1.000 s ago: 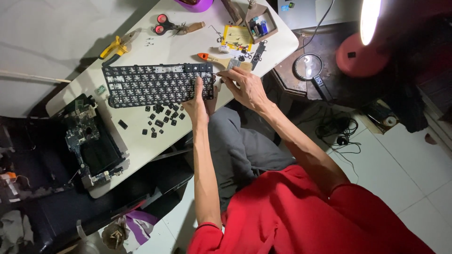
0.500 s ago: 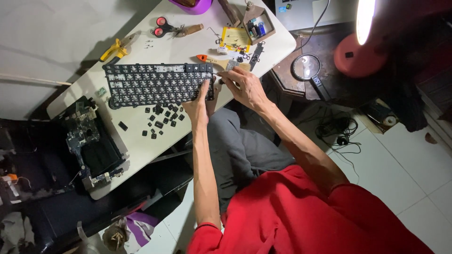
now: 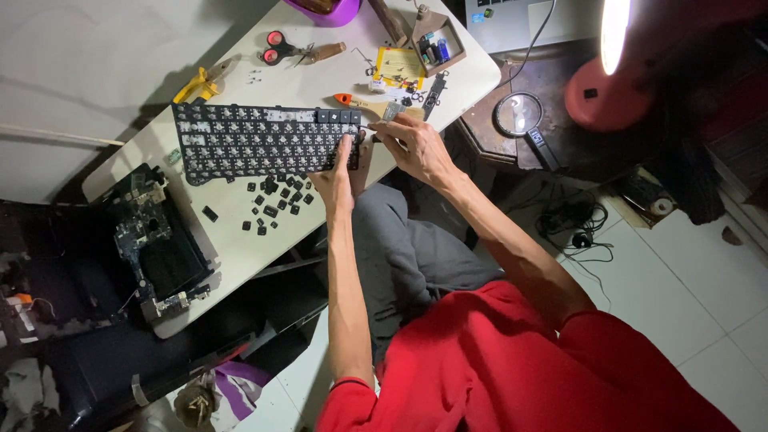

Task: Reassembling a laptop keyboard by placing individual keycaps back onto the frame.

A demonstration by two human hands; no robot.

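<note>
Head view: circuit board point(image 3: 152, 240) at table's point(image 3: 240, 256) left end. Stripped keyboard point(image 3: 264, 142) lies mid-table, loose keycaps point(image 3: 276, 200) just below it. Left hand point(image 3: 336, 172) rests on keyboard's right end, fingers extended flat, gripping nothing. Right hand point(image 3: 416, 144) just beside right edge, fingers curled; pinch unclear.

Left hand point(image 3: 336, 174): index finger now stretched up onto the keyboard point(image 3: 268, 142) near its right end; before, hand lay lower at the board's edge. Right hand point(image 3: 416, 146) shifted slightly toward that corner, fingertips possibly touching the frame — too small to tell. Camera tilted; table point(image 3: 240, 240) sits lower in view.
</note>
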